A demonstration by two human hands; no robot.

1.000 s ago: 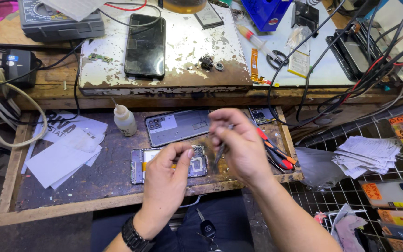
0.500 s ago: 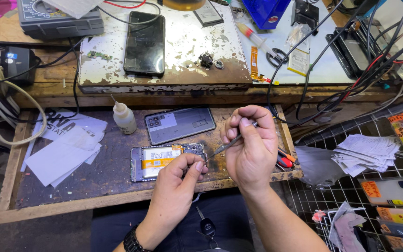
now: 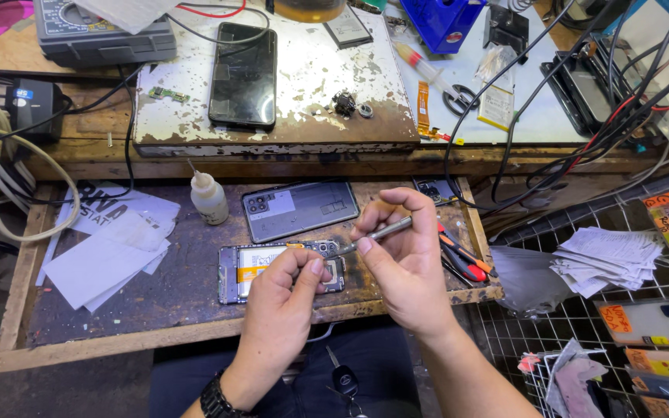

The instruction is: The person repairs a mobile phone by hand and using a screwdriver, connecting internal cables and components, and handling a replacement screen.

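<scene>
While your left hand (image 3: 284,298) pins the opened phone (image 3: 251,271) near the counter's front edge, your right hand (image 3: 404,259) grip pinches tweezers (image 3: 373,234)

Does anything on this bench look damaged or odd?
Yes. The white board under the black phone has badly flaked paint, brown showing through along its front edge. The opened phone that the left hand steadies lies with its insides bare, its grey back cover set apart behind it.

Worn wooden workbench (image 3: 195,333), paint-chipped board (image 3: 311,93)
</scene>
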